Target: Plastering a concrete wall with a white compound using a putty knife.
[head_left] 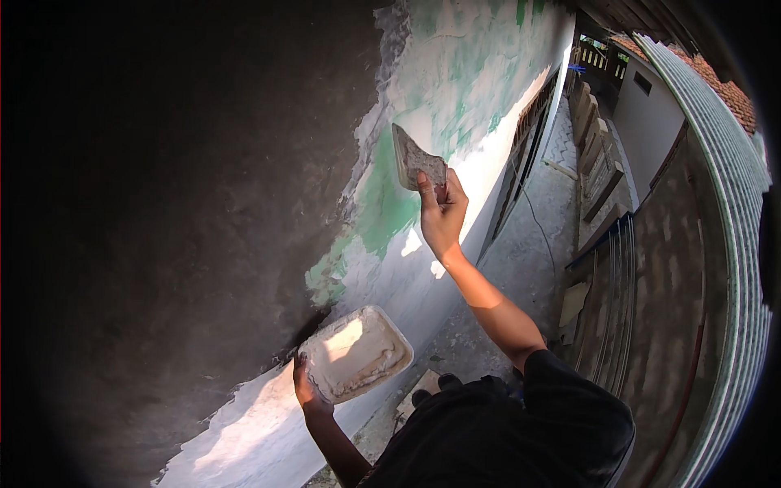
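Note:
Raised toward the wall (472, 57), my right hand (443, 213) is closed on a putty knife (421, 160) with a wide blade smeared with grey-white paste. Its long edge lies against or very near a green-tinted patch of the wall; I cannot tell whether it touches. Lower down, my left hand (309, 386) grips the left side of a shallow white rectangular tub (399, 334). Whitish paste lines the inside of this tub, with a sunlit patch across it. Most of the left fingers are hidden beneath the tub.
Dark grey unpainted plaster (187, 203) covers the wall's left part, bordering the white coat. To the right runs a narrow concrete passage (533, 236) with a thin cable on it. Concrete blocks (602, 175), long rods (614, 285) and a corrugated sheet (732, 203) line its far side.

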Available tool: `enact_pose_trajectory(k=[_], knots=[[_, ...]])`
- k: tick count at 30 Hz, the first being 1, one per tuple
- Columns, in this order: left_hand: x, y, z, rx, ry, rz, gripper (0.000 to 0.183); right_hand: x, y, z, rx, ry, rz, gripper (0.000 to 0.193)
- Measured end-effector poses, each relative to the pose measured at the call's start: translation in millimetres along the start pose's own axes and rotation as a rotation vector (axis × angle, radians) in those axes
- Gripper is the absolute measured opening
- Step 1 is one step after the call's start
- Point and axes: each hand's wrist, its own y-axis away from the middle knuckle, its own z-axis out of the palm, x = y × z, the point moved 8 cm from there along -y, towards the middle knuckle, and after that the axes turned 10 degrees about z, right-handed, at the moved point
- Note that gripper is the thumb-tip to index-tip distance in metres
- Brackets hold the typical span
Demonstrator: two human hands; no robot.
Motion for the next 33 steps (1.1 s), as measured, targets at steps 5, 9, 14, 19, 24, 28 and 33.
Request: enact_pose_trajectory(k=[5, 9, 14, 19, 24, 28, 33], knots=[[-16, -1, -11, -0.073, 0.057, -0.028, 0.058, 21, -24, 1, 0.123, 0.172, -0.057, 0.013], [-19, -4, -28, -0.085, 0.041, 0.005, 0.056, 10, 39, 29, 0.033, 0.23, -0.241, 0.03], [-1, 3, -16, -0.117, 0.025, 0.015, 0.054, 30, 59, 7, -0.23, 0.082, 0.103, 0.012], [-2, 3, -12, -0.14, 0.043, 0.002, 0.051, 114, -5, -78, 0.266, 0.199, 0.223, 0.021], [-4, 4, -12, -0.17, -0.006, 0.039, 0.051, 154, 1, -61, 0.322, 0.292, 0.073, 0.022], [-2, 10, 12, -0.246, 0.023, -0.001, 0.05, 131, 63, -26, 0.191, 0.228, 0.111, 0.019], [-13, -1, 27, -0.173, -0.031, -0.063, 0.046, 112, 115, -20, -0.151, 0.289, 0.37, 0.025]])
